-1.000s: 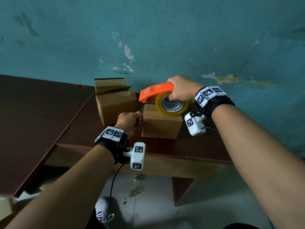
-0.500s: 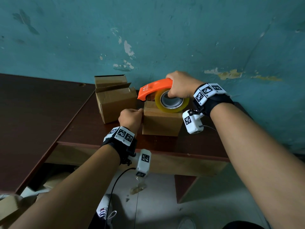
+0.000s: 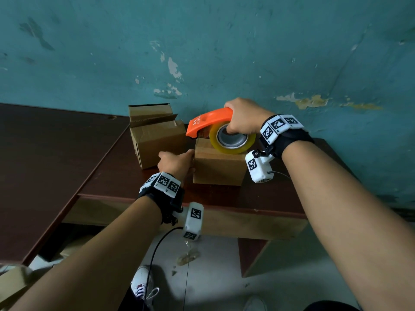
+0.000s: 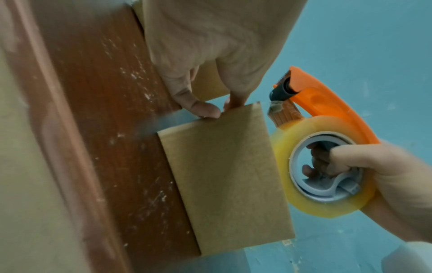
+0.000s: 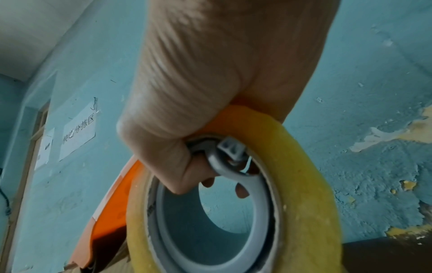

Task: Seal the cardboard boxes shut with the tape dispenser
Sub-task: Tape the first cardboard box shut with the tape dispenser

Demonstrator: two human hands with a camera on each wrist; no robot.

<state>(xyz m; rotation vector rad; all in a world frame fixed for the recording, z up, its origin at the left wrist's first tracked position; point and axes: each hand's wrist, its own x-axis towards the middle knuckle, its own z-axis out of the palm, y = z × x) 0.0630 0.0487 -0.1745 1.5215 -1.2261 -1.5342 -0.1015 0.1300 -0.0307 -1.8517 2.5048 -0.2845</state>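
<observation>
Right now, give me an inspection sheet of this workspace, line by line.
Surface: dark brown wooden table, scuffed.
Job's things: closed brown cardboard box; orange tape dispenser with yellowish clear tape roll resting on its top; second brown cardboard box behind, flaps open.
Clutter: cardboard scraps under the table.
Grippers: left hand pinches the closed box's left edge; right hand grips the dispenser.
Cables: black cable hanging from the left wrist camera.
Surroundings: peeling teal wall; paper notices on it.
</observation>
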